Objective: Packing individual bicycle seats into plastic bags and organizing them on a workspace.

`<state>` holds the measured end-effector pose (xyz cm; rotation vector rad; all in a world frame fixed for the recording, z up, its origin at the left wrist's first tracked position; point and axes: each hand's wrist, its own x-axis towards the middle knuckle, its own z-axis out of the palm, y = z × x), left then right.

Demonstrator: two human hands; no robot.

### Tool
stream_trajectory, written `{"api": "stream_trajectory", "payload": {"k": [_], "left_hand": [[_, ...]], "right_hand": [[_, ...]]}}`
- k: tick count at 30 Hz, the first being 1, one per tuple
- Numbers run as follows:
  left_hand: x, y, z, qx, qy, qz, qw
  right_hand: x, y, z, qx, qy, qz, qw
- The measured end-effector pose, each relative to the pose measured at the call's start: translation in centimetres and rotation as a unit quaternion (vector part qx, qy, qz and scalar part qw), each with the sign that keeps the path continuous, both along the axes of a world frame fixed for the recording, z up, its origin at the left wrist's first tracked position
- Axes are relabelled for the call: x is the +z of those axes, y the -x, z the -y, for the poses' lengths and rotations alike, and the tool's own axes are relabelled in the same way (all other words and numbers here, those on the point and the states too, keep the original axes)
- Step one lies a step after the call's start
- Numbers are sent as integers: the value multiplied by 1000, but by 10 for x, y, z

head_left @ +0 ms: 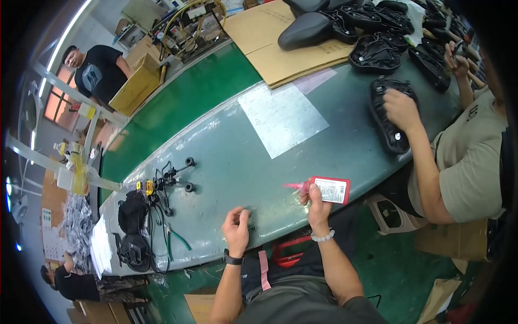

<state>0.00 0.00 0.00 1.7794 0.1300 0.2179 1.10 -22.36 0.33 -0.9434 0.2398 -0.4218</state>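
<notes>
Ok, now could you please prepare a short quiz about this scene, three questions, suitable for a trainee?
1. Which of the person's two hands holds the red plastic bottle with a white label?
2. True or false: the green-handled tool lies on the table to the right of that bottle.
3. What rests on the flat brown cardboard sheets? A) a yellow crate; B) a smooth black saddle-shaped piece; C) a white beaded bracelet.

Key: 1. The right hand. 2. False; it lies to the left. 3. B.
</notes>
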Motion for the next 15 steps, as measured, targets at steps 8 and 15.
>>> {"api": "stream_trajectory", "payload": {"k": [8,15], "left_hand": [[-2,-6,6,4,-24,-2,1000],[0,-1,3,7,-34,-1,999]], "right_hand": [[1,-4,2,-9,0,10,1000],[4,3,-2,-12,10,-15,1000]]}}
